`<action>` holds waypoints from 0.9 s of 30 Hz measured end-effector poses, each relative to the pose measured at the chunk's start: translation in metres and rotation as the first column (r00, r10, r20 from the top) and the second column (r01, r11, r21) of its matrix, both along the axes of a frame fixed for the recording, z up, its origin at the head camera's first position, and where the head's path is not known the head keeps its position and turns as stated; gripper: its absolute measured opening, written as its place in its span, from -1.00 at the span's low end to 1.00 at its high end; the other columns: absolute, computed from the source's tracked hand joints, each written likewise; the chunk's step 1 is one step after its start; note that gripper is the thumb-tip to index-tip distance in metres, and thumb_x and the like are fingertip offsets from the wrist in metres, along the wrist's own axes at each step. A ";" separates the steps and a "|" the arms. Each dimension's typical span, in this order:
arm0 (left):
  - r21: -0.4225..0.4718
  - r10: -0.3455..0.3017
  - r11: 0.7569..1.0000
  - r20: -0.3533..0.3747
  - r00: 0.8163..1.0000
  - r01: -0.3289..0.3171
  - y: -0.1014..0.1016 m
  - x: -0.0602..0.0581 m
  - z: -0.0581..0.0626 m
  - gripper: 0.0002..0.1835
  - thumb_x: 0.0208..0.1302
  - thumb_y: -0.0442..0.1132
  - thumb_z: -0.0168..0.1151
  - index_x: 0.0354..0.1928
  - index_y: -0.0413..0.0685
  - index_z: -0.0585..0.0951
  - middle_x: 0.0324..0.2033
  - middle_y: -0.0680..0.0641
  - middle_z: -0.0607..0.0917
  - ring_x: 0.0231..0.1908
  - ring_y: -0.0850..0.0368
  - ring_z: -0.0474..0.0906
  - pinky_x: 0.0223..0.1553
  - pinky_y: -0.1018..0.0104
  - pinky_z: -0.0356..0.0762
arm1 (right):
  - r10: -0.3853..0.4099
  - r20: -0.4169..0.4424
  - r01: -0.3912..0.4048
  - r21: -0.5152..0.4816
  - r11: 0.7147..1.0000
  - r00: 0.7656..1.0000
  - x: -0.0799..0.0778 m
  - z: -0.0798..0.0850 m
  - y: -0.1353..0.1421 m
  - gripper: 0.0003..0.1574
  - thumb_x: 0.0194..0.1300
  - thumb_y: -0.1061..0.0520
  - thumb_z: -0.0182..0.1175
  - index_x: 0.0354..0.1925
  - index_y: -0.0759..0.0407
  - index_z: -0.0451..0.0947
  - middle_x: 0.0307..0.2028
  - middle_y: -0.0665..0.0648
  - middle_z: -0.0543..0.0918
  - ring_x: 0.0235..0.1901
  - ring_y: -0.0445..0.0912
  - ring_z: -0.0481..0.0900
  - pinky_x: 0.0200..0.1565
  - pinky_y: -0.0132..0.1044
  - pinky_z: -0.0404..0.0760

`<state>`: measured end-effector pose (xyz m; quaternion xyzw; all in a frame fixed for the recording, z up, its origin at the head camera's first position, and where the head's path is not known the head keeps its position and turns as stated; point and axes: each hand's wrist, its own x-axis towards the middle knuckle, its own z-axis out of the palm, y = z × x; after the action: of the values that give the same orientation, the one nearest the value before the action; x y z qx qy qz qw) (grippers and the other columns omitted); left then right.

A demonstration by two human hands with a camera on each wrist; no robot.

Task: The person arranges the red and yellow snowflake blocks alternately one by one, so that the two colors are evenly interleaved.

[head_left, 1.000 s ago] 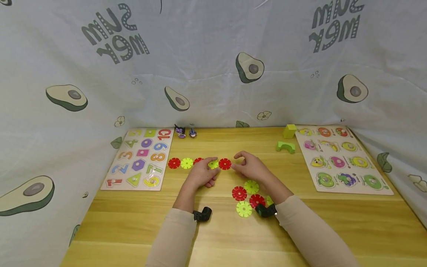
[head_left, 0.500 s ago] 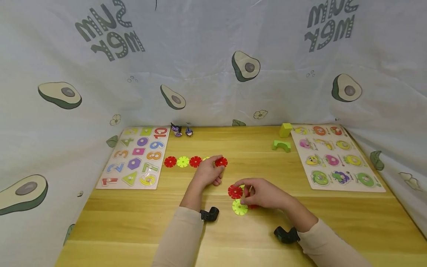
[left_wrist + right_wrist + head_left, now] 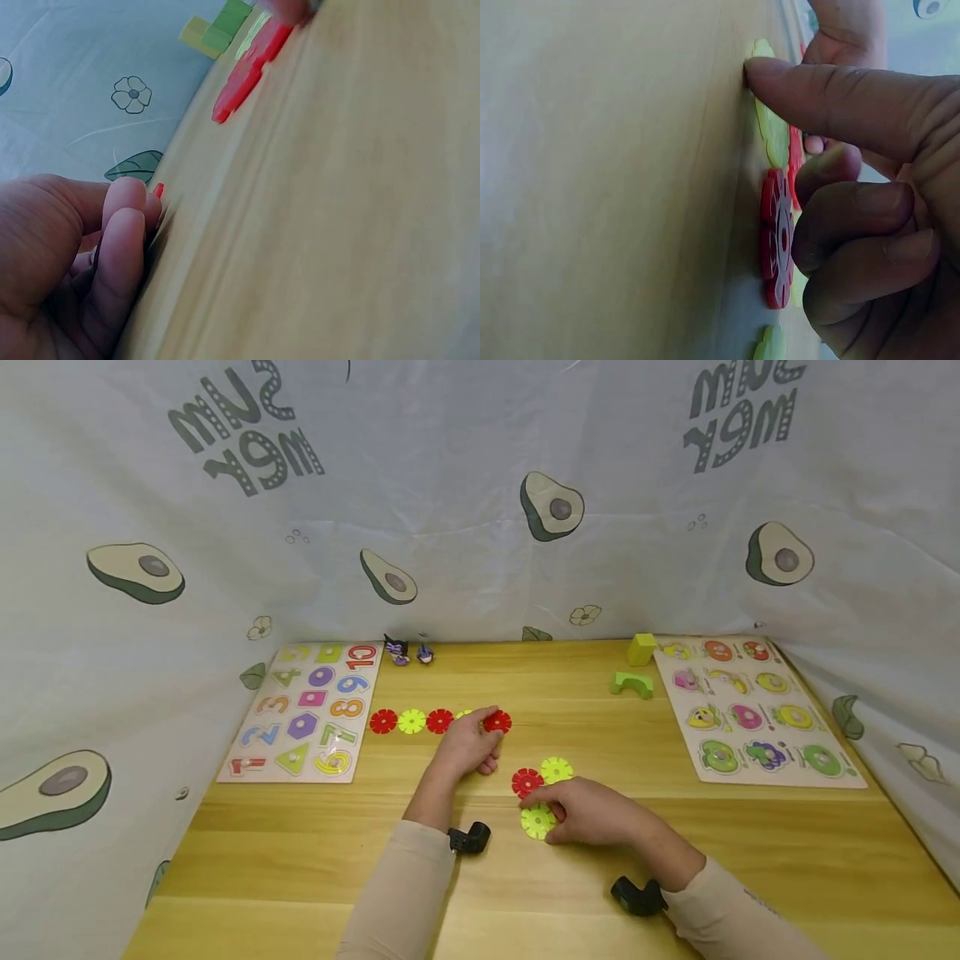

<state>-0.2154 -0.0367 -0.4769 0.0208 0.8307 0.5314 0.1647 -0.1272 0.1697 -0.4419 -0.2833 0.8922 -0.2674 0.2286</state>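
A row of notched plastic flower discs, red and yellow by turns, lies across the table in the head view. My left hand [image 3: 465, 743] bends over its right end, thumb and index finger around the red disc [image 3: 497, 722] there. That hand partly covers a yellow disc beside it; a red sliver [image 3: 159, 190] shows past its fingertips in the left wrist view. Nearer, my right hand [image 3: 596, 812] pinches a yellow disc [image 3: 537, 822], thumb at its edge. Another red disc [image 3: 527, 782] and yellow disc [image 3: 557, 770] lie just beyond.
A number puzzle board [image 3: 300, 714] lies at the left, a fruit puzzle board [image 3: 761, 710] at the right. A green arch block [image 3: 632, 684], a yellow-green block [image 3: 642, 649] and two small figurines [image 3: 397, 650] stand towards the back, before a printed curtain [image 3: 465, 585].
My right hand has left the row's right end and come nearer, down to the loose discs, onto a yellow one. The left hand has shifted slightly right along the row.
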 end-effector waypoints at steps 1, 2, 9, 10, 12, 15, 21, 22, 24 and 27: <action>0.000 0.000 1.000 0.001 1.000 0.000 0.000 0.000 0.000 -0.48 0.31 -0.17 0.12 0.31 0.18 0.32 -0.64 -0.13 0.60 -0.72 0.05 0.56 -0.65 0.23 0.59 | 0.002 -0.010 -0.002 0.007 1.000 1.000 0.000 0.000 -0.001 -0.42 -0.02 0.11 0.41 0.03 -0.13 0.55 -0.64 -0.10 0.34 -0.61 -0.25 0.27 -0.55 -0.38 0.30; 0.003 0.000 1.000 0.005 1.000 0.000 -0.001 0.000 0.000 -0.48 0.31 -0.18 0.12 0.31 0.18 0.32 -0.64 -0.13 0.60 -0.72 0.05 0.56 -0.65 0.23 0.59 | 0.004 -0.019 -0.003 0.012 1.000 1.000 0.000 0.000 -0.001 -0.44 -0.03 0.11 0.42 0.01 -0.13 0.56 -0.62 -0.11 0.36 -0.59 -0.25 0.28 -0.52 -0.38 0.32; 0.018 0.014 1.000 0.016 1.000 -0.014 -0.003 0.000 -0.001 -0.50 0.31 -0.19 0.12 0.29 0.15 0.35 -0.63 -0.14 0.61 -0.72 0.04 0.56 -0.65 0.22 0.59 | -0.030 -0.078 0.030 0.007 1.000 0.996 0.001 0.001 -0.007 -0.54 -0.10 0.08 0.47 -0.26 -0.15 0.43 -0.49 -0.06 0.42 -0.47 -0.21 0.35 -0.44 -0.34 0.39; 0.020 0.015 1.000 0.015 1.000 -0.015 -0.003 0.000 -0.001 -0.51 0.31 -0.20 0.12 0.29 0.14 0.35 -0.63 -0.14 0.61 -0.72 0.04 0.56 -0.66 0.22 0.58 | -0.033 -0.077 0.033 -0.004 0.999 0.997 0.001 0.001 -0.007 -0.55 -0.09 0.07 0.46 -0.29 -0.15 0.41 -0.50 -0.06 0.42 -0.48 -0.22 0.35 -0.45 -0.35 0.38; 0.024 0.015 1.000 0.013 1.000 -0.015 -0.003 0.000 -0.002 -0.51 0.32 -0.20 0.11 0.28 0.15 0.36 -0.64 -0.14 0.60 -0.72 0.04 0.56 -0.66 0.22 0.58 | -0.036 -0.059 0.034 -0.036 0.999 0.998 0.001 0.002 -0.008 -0.59 -0.05 0.04 0.44 -0.33 -0.15 0.38 -0.53 -0.06 0.41 -0.50 -0.23 0.35 -0.48 -0.37 0.38; 0.029 0.012 1.000 0.012 1.000 -0.012 -0.003 0.000 -0.002 -0.51 0.31 -0.20 0.12 0.28 0.15 0.37 -0.64 -0.14 0.60 -0.73 0.04 0.55 -0.66 0.23 0.58 | -0.069 -0.015 0.067 -0.101 0.993 0.998 -0.003 0.002 -0.007 -0.67 0.03 0.01 0.39 -0.34 -0.16 0.40 -0.55 -0.07 0.43 -0.54 -0.23 0.37 -0.51 -0.38 0.40; 0.027 0.006 1.000 0.014 1.000 -0.006 -0.003 0.000 -0.002 -0.51 0.31 -0.19 0.13 0.28 0.15 0.37 -0.64 -0.14 0.60 -0.73 0.04 0.55 -0.64 0.22 0.59 | -0.335 0.055 0.339 -0.209 0.917 0.941 -0.028 0.003 -0.006 -0.72 0.12 0.07 0.33 -0.21 -0.03 0.45 -0.46 0.05 0.50 -0.61 -0.12 0.52 -0.58 -0.28 0.53; 0.026 0.006 1.000 0.016 1.000 -0.007 -0.003 0.000 -0.002 -0.51 0.31 -0.19 0.13 0.28 0.15 0.37 -0.64 -0.14 0.61 -0.73 0.04 0.56 -0.64 0.22 0.59 | -0.383 0.059 0.386 -0.210 0.898 0.922 -0.035 0.004 -0.007 -0.71 0.14 0.10 0.31 -0.18 0.01 0.44 -0.46 0.08 0.49 -0.61 -0.09 0.54 -0.58 -0.27 0.54; 0.022 0.005 1.000 0.016 1.000 -0.005 -0.002 0.000 -0.001 -0.51 0.31 -0.19 0.12 0.28 0.15 0.36 -0.64 -0.14 0.61 -0.72 0.04 0.56 -0.64 0.21 0.59 | -0.466 0.067 0.469 -0.205 0.859 0.882 -0.047 0.004 -0.008 -0.71 0.18 0.13 0.27 -0.14 0.06 0.41 -0.49 0.12 0.49 -0.61 -0.05 0.57 -0.57 -0.25 0.56; 0.015 0.007 1.000 0.015 1.000 -0.007 -0.001 -0.001 -0.001 -0.51 0.31 -0.18 0.12 0.28 0.16 0.37 -0.64 -0.14 0.61 -0.72 0.04 0.56 -0.64 0.22 0.59 | -0.536 0.047 0.535 -0.177 0.826 0.843 -0.067 0.005 -0.010 -0.70 0.24 0.14 0.22 -0.09 0.11 0.37 -0.56 0.15 0.53 -0.61 -0.03 0.58 -0.57 -0.25 0.55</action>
<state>-0.2162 -0.0381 -0.4775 0.0151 0.8253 0.5386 0.1691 -0.1946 0.1593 -0.4373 -0.0426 0.9078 -0.4010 0.1153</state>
